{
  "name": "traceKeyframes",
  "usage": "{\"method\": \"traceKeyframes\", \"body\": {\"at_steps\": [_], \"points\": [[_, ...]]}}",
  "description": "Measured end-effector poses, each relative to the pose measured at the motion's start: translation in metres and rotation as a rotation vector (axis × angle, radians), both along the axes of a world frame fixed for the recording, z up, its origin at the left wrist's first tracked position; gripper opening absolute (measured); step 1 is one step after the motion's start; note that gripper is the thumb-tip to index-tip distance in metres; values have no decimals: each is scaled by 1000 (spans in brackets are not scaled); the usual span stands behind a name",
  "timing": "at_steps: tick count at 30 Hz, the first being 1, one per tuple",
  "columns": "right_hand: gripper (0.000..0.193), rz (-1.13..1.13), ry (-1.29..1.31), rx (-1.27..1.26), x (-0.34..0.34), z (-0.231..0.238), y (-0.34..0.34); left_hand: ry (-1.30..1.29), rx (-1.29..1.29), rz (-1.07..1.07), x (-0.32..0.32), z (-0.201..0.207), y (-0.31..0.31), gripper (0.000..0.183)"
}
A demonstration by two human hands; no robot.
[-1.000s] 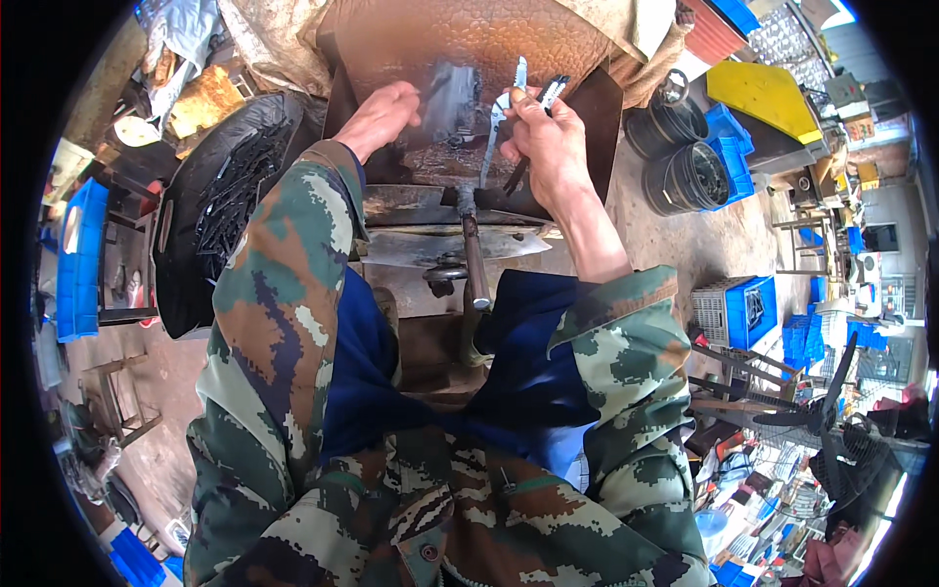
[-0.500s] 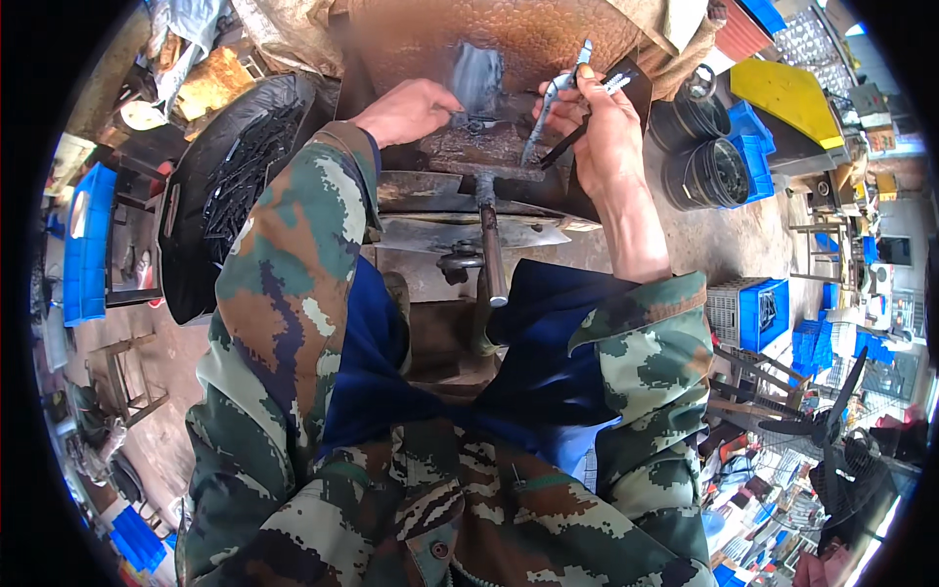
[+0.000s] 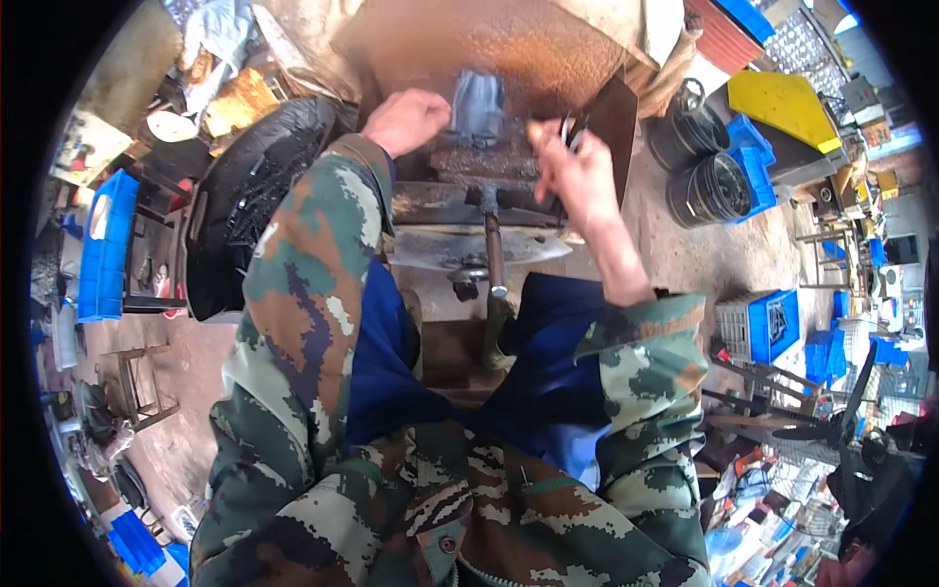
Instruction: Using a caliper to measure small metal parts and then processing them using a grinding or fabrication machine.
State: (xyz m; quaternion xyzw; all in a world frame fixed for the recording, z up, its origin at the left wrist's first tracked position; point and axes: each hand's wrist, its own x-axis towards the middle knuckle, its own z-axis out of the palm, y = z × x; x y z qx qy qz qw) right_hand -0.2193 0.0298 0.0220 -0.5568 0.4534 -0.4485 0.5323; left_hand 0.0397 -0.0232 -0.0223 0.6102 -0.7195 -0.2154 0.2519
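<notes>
Ahead of me a grey, blurred wheel-like surface (image 3: 477,103) stands above a rusty, crusted metal ledge (image 3: 479,163). To its left is my left hand (image 3: 409,119), its fingers closed and bent toward the wheel; whatever they pinch is too small or hidden to name. On the right, my right hand (image 3: 579,171) is closed round a thin dark piece (image 3: 572,127), partly hidden by the fingers and smeared by motion. Its thumb and forefinger point toward the wheel. A metal rod (image 3: 495,249) juts from the ledge toward my knees.
At left stands a large black basin (image 3: 210,230) of dark strips, beside a blue crate (image 3: 110,245). Black buckets (image 3: 709,191) and a yellow panel (image 3: 782,110) are at right. Farther right are a crate with blue sides (image 3: 773,328) and a black fan (image 3: 846,421).
My right hand has come left and slightly down, closer to the wheel; the long grey piece and black strip seen in it before are mostly out of sight. The left hand has shifted slightly.
</notes>
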Motion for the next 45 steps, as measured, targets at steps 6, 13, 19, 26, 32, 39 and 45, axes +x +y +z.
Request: {"method": "traceKeyframes", "body": {"at_steps": [6,13,19,26,32,39,45], "points": [[23,341,576,-626,-16,-38,36,-55,-5,80,-5,-13,8,26],[51,569,804,-654,-15,-30,77,-46,191,251,-5,-7,17,39],[53,560,697,-637,-14,-29,65,44,164,321,-11,-4,15,37],[24,76,262,-128,20,3,25,322,-418,418,-30,11,8,29],[22,-182,47,-207,62,0,-48,315,-397,428,-31,15,15,29],[25,-216,139,-129,77,10,-103,302,-370,424,-26,5,17,26],[32,-244,153,-178,71,-6,-130,188,-443,343,-30,-7,6,17]]}}
